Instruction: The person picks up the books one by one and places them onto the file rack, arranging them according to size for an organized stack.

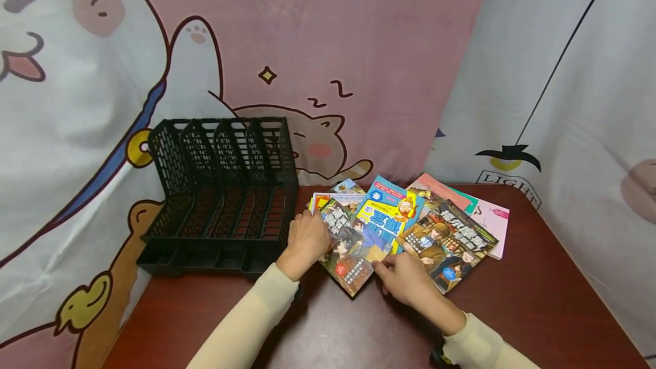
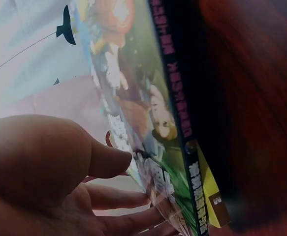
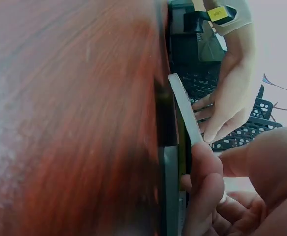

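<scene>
A comic book point(image 1: 353, 263) with a dark, illustrated cover lies slanted on top of other books in the head view. My left hand point(image 1: 309, 241) grips its left edge, with the thumb on the cover in the left wrist view and the fingertips partly hidden. At the book's lower right edge, my right hand point(image 1: 407, 281) pinches it. The right wrist view shows the book point(image 3: 186, 105) edge-on, tilted up from the books below. Under and beside it are a blue-and-yellow book point(image 1: 386, 209) and another dark comic book point(image 1: 451, 238).
On the left of the brown table point(image 1: 543, 300) stands a black mesh file rack point(image 1: 220, 187) with several upright dividers and a front tray. Pink books point(image 1: 494, 221) lie at the back right of the pile. A printed cloth point(image 1: 389, 73) hangs behind the table.
</scene>
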Tool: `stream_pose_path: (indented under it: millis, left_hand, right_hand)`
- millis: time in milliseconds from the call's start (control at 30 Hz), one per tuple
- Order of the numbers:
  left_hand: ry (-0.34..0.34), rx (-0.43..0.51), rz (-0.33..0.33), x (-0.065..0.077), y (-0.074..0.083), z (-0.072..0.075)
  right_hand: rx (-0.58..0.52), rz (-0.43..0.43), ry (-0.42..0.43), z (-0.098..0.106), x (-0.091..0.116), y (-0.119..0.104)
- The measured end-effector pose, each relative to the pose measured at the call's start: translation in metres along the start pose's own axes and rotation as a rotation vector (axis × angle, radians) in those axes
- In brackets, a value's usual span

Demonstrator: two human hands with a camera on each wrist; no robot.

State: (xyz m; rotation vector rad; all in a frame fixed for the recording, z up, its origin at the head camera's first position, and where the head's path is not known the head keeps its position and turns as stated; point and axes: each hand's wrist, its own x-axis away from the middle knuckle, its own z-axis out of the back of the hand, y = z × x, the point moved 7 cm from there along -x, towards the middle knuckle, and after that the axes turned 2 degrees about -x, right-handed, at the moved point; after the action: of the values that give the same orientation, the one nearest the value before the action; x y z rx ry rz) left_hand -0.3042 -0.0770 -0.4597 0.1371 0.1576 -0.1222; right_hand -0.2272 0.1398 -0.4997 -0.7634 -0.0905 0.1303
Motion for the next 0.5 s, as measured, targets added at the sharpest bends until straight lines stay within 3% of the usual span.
stream_pose_path:
  millis: [200,367,500]
  left_hand:
    - [0.036,0.036,0.006,0.002,-0.001,0.000]
    - [0.017,0.161,0.012,0.004,-0.003,0.007]
    - [0.008,0.288,0.008,0.004,-0.005,0.020]
  right_hand:
    - [-0.178,-0.083,0.066,0.015,-0.001,0.002]
    - [-0.320,-0.128,0.105,0.034,-0.009,0.004]
    - [-0.448,-0.156,0.077,0.049,-0.018,0.008]
